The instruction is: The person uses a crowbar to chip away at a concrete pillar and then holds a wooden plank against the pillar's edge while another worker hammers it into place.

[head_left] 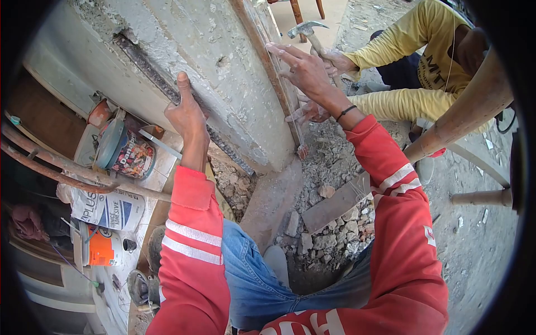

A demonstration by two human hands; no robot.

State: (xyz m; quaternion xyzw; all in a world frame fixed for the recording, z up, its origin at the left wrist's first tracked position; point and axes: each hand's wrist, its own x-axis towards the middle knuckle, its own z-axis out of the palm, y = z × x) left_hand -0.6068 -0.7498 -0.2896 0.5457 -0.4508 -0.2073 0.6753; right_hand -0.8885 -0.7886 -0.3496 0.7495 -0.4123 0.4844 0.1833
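Observation:
A rough grey concrete column (218, 61) leans across the view, with a dark, crusted strip (151, 72) along its left edge. My left hand (188, 120) is closed at this strip, thumb raised, its other fingers mostly hidden. On the column's right edge runs a brown wooden batten (262, 53). My right hand (307, 72) reaches across to it, fingers stretched out and fingertips against its edge. Just beyond, a co-worker's hand holds a claw hammer (306, 29) by its handle. That co-worker's other hand (310, 113) is by the lower batten.
Broken rubble (329, 240) and a loose board (335, 206) lie below the column. On the left are a paint bucket (131, 151), an adhesive bag (111, 209) and an orange-and-white bucket (103, 245). A thick pole (463, 111) slants at right, before the co-worker in yellow sleeves (391, 103).

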